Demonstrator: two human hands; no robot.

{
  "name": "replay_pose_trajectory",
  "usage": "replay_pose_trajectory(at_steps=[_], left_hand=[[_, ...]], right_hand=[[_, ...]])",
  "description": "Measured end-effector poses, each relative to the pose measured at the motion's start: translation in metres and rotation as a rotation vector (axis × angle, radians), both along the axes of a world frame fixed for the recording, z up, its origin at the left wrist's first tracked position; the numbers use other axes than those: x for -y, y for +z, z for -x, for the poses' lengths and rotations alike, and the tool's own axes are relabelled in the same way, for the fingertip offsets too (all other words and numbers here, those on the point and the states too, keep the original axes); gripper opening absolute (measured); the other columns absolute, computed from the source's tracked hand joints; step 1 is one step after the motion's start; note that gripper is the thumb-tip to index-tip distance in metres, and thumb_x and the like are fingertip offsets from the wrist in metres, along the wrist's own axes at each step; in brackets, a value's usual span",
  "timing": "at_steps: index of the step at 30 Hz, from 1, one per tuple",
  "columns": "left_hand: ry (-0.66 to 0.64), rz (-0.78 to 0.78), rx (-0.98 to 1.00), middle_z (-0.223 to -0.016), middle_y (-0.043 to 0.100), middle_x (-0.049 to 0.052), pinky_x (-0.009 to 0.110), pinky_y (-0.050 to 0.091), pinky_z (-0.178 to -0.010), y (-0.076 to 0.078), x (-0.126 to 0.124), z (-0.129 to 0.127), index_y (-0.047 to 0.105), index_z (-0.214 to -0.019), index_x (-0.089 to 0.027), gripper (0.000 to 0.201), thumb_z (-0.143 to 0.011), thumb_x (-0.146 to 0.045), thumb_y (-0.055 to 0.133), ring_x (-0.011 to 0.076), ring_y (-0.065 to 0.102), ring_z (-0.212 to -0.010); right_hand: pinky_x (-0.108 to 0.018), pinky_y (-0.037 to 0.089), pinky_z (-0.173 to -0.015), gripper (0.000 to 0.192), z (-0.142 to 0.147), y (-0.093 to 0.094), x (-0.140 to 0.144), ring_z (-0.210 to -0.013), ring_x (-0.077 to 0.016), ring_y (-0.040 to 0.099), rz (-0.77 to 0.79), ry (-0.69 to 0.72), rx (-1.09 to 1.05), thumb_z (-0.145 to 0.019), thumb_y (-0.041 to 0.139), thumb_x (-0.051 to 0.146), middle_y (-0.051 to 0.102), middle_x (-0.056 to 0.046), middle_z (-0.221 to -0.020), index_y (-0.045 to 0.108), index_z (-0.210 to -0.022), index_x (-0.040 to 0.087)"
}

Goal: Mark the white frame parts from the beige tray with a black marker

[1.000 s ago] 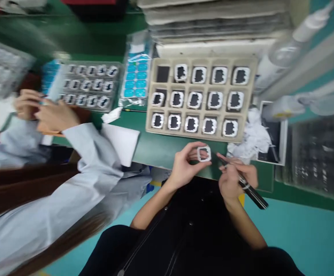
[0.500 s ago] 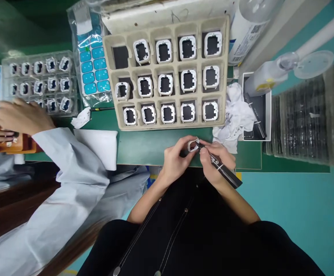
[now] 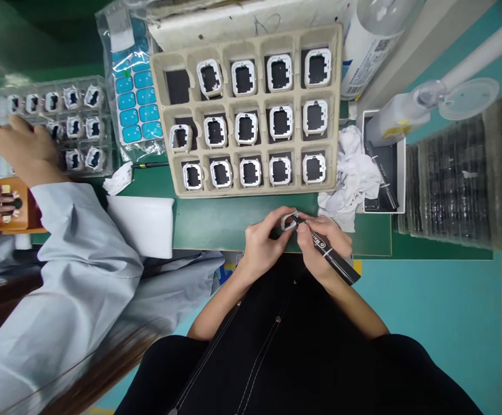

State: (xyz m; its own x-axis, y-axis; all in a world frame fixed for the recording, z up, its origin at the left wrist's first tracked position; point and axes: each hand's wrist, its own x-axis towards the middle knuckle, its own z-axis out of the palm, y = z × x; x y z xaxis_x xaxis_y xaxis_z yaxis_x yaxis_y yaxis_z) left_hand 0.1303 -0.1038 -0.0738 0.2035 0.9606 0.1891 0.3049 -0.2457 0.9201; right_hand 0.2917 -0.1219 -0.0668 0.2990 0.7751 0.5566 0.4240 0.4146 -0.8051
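Frame (image 3: 289, 221), small and white, was pinched in the left hand (image 3: 263, 245) above the counter (image 3: 216, 222) edge, just below the tray (image 3: 251, 190) of similar frames. A black marker (image 3: 331, 258) was gripped by the right hand (image 3: 320, 245), its tip seemingly touching the frame. A co-worker's sleeve (image 3: 82, 265) was seen well apart at left.

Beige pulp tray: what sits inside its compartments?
The beige pulp tray holds fourteen white square frames on dark inserts; its top-left cell shows only a dark insert. Beneath the inserts is hidden.
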Motion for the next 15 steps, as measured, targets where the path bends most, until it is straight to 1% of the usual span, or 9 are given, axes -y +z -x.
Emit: replay_pose_trajectory(at_steps=[4, 6, 9, 12, 15], left_hand=[[0.007, -0.039, -0.015, -0.126, 0.096, 0.002, 0.024, 0.074, -0.092, 0.0025, 0.0001, 0.0, 0.084, -0.143, -0.028, 0.032, -0.112, -0.022, 0.083, 0.0165, 0.093, -0.097], [0.009, -0.044, -0.052, -0.126, 0.096, 0.003, 0.024, 0.074, -0.09, 0.0015, 0.0009, 0.0005, 0.084, -0.143, -0.027, 0.03, -0.114, -0.025, 0.082, 0.0166, 0.092, -0.095], [0.021, -0.029, -0.096, -0.127, 0.096, 0.005, 0.026, 0.075, -0.091, -0.001, 0.0027, 0.0012, 0.085, -0.143, -0.026, 0.029, -0.115, -0.029, 0.08, 0.0178, 0.092, -0.097], [0.025, -0.024, -0.108, -0.123, 0.096, 0.005, 0.028, 0.075, -0.091, -0.0015, 0.004, 0.001, 0.086, -0.143, -0.027, 0.028, -0.116, -0.032, 0.079, 0.0187, 0.091, -0.095], [0.02, -0.033, -0.106, -0.115, 0.095, 0.003, 0.026, 0.072, -0.086, 0.0004, 0.0039, 0.0002, 0.087, -0.14, -0.026, 0.025, -0.118, -0.031, 0.077, 0.0163, 0.088, -0.087]], right_hand=[[-0.043, 0.083, -0.079, 0.014, -0.0001, -0.0004, -0.0004, -0.091, -0.0294, 0.095, 0.002, -0.009, 0.032, -0.108, 0.083, 0.016, 0.09, -0.001, -0.097, 0.08, -0.114, 0.029], [-0.044, 0.083, -0.08, 0.015, -0.0001, -0.0008, -0.0003, -0.091, -0.0295, 0.095, -0.007, -0.011, 0.06, -0.109, 0.082, 0.016, 0.09, -0.001, -0.097, 0.08, -0.115, 0.03], [-0.042, 0.083, -0.079, 0.018, 0.0, -0.001, 0.0002, -0.091, -0.0286, 0.095, -0.028, -0.009, 0.093, -0.108, 0.083, 0.015, 0.09, 0.0, -0.097, 0.08, -0.117, 0.03], [-0.042, 0.083, -0.081, 0.02, 0.0003, 0.0001, 0.0012, -0.093, -0.0284, 0.095, -0.019, -0.014, 0.106, -0.108, 0.083, 0.013, 0.09, 0.0, -0.097, 0.08, -0.117, 0.03], [-0.042, 0.083, -0.083, 0.021, 0.0003, 0.0012, 0.0018, -0.093, -0.0279, 0.095, -0.014, -0.004, 0.107, -0.107, 0.082, 0.01, 0.09, 0.0, -0.097, 0.078, -0.117, 0.029]])
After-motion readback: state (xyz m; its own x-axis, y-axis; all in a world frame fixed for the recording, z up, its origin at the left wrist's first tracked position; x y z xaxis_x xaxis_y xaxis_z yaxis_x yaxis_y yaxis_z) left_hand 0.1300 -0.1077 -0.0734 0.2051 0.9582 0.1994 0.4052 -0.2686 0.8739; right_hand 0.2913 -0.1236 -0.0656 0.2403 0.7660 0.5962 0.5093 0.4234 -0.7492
